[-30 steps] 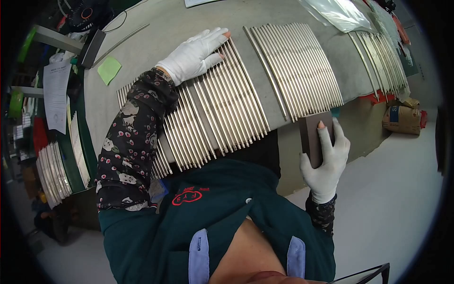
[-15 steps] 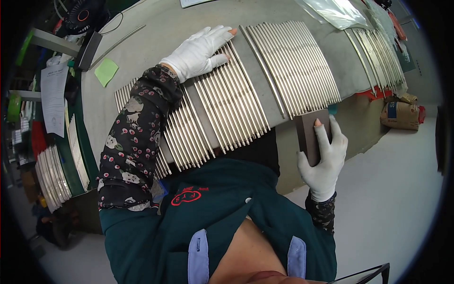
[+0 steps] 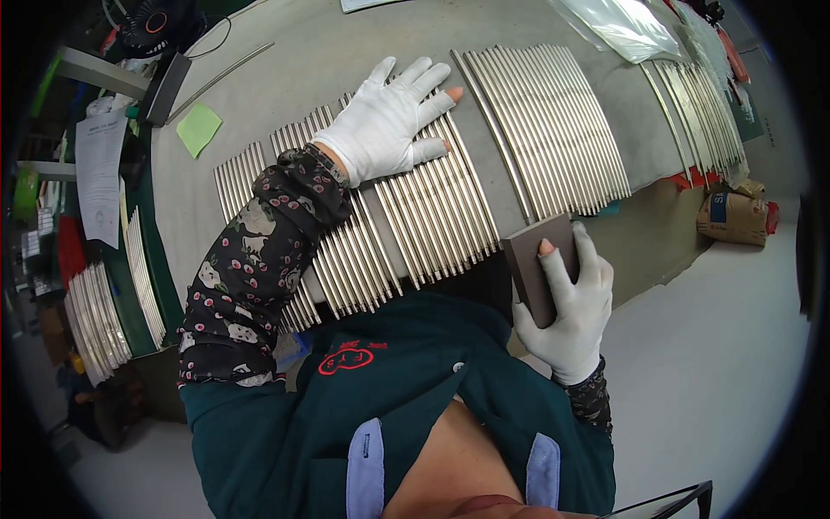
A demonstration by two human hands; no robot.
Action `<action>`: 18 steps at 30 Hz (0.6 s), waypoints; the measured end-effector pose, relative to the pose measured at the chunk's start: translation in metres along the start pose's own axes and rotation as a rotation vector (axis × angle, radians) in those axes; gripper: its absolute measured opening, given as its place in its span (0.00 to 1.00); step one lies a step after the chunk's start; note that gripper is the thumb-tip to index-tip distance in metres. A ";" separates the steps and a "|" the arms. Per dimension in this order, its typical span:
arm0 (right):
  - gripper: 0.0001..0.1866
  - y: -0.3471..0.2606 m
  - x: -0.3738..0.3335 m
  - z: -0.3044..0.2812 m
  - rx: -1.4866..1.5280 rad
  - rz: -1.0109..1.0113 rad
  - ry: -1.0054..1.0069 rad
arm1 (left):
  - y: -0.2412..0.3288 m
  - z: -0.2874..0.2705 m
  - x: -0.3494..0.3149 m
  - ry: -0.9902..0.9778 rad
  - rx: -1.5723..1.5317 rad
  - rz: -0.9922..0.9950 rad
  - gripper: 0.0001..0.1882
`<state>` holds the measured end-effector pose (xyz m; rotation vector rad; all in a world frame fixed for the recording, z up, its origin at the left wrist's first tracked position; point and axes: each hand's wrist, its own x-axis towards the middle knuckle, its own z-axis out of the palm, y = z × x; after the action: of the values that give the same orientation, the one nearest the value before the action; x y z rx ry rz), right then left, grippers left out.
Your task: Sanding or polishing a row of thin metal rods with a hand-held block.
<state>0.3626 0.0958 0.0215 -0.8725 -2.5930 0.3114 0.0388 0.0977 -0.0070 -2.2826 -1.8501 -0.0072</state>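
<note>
We view a grey bench (image 3: 259, 95) from above, curving across the upper half of the frame and carrying slender metal rods laid side by side in groups. At the centre, the left hand (image 3: 380, 130), white-gloved, is open and palm down, its fingers spread over the upper part of the central rods (image 3: 443, 199); how firmly it bears on them we cannot tell. Two of its fingertips are bare. The floral sleeve (image 3: 251, 251) on the same arm crosses the neighbouring rods (image 3: 356, 259), hiding part of their length, while a further group, the left rods (image 3: 238, 177), emerges beyond it. Right of centre, the right hand (image 3: 571, 303), likewise gloved, grips a dark grey-brown block (image 3: 527, 266), tilted slightly, with one bare fingertip against its upper face. We find this block at the bench's near edge, just below the lower ends of the right rods (image 3: 553, 130); whether they touch we cannot tell. At upper right we note clear plastic film (image 3: 622, 26) beside the far-right rods (image 3: 705, 112), with a brown sack (image 3: 733, 218) below them. At upper left we distinguish a green paper (image 3: 199, 128), a single rod (image 3: 220, 80) lying aslant and a black fan (image 3: 156, 24).
</note>
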 end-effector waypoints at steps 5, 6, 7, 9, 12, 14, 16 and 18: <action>0.38 -0.002 0.005 0.002 0.017 -0.024 -0.007 | -0.001 -0.006 -0.010 -0.026 0.018 -0.013 0.38; 0.38 -0.002 0.006 0.002 0.008 -0.032 0.015 | -0.001 -0.008 -0.013 -0.019 0.005 -0.009 0.37; 0.38 -0.003 0.006 0.002 0.010 -0.037 0.012 | -0.001 -0.009 -0.015 -0.011 -0.007 -0.005 0.37; 0.37 -0.005 0.007 0.002 0.004 -0.034 0.002 | -0.001 -0.013 -0.018 -0.019 -0.015 -0.015 0.37; 0.37 -0.008 0.007 0.002 0.010 -0.046 -0.025 | 0.000 -0.012 -0.019 -0.028 -0.022 -0.025 0.36; 0.37 -0.010 0.009 0.003 0.016 -0.064 -0.035 | 0.000 -0.012 -0.019 -0.028 -0.028 -0.034 0.36; 0.38 -0.013 0.010 0.004 0.015 -0.074 -0.046 | 0.001 -0.011 -0.016 -0.027 -0.031 -0.036 0.36; 0.38 -0.015 0.011 0.005 0.024 -0.085 -0.068 | 0.002 -0.011 -0.012 -0.016 -0.030 -0.033 0.36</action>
<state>0.3441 0.0906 0.0250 -0.7536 -2.6744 0.3531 0.0394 0.0839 0.0016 -2.2783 -1.9078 -0.0224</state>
